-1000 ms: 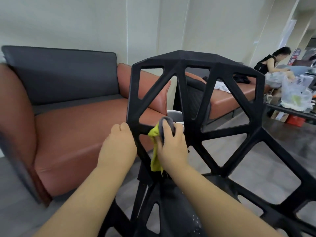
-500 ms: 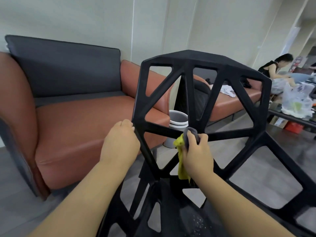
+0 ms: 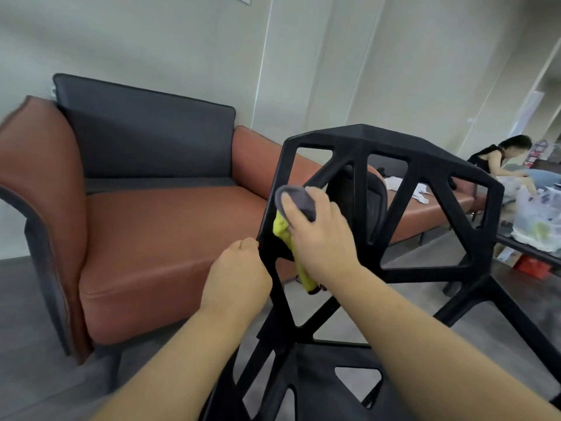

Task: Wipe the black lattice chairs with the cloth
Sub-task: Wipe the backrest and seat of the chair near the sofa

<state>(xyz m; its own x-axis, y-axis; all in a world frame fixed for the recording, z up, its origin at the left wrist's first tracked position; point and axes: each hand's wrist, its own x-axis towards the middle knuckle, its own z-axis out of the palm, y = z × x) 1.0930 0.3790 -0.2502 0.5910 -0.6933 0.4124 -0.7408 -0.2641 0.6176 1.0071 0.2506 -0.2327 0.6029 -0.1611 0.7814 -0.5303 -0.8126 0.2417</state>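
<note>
Just right of the frame's centre, the right hand (image 3: 321, 235) is closed around the cloth (image 3: 296, 203), its grey part bunched under the fingers (image 3: 291, 205) against a slanted bar of the black lattice chair (image 3: 425, 165), while a yellow part hangs below the palm. Just below and left of it, the left hand (image 3: 239, 278) is curled tight on the chair's left edge bar, touching it. The chair's backrest fills the centre right of the frame, with a brown sofa (image 3: 145, 238) behind at left.
</note>
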